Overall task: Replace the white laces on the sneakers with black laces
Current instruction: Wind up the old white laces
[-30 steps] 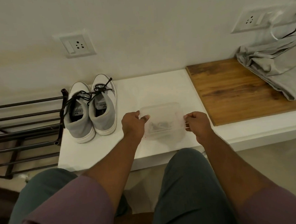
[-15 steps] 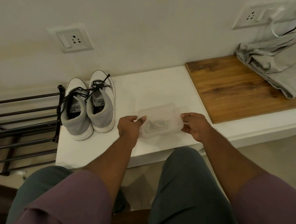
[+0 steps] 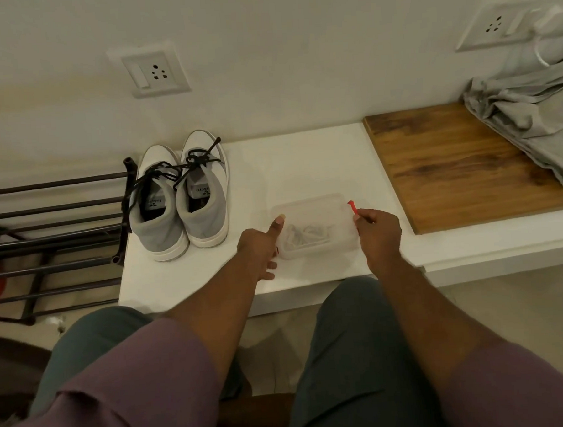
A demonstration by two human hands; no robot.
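Note:
Two grey sneakers [image 3: 182, 215] with white toes stand side by side on the white bench [image 3: 303, 156], heels toward me, and black laces [image 3: 173, 173] are threaded in both. To their right sits a clear lidded plastic box [image 3: 316, 211] with white laces [image 3: 307, 236] coiled inside. My left hand [image 3: 259, 247] rests at the box's left end, its thumb pressing the lid's corner and its fingers loose. At the box's right end, my right hand [image 3: 379, 231] pinches a small red clip [image 3: 352, 207].
A dark metal shoe rack [image 3: 46, 225] stands against the bench's left edge. A wooden board [image 3: 450, 158] covers the bench's right part, with a crumpled grey cloth [image 3: 529, 112] on it. Wall sockets [image 3: 150, 73] sit above. My knees are below the bench's front edge.
Both hands gripped the box's ends before. Now the left hand has loosened to a thumb on the lid, and the right hand holds a red clip up at the right end.

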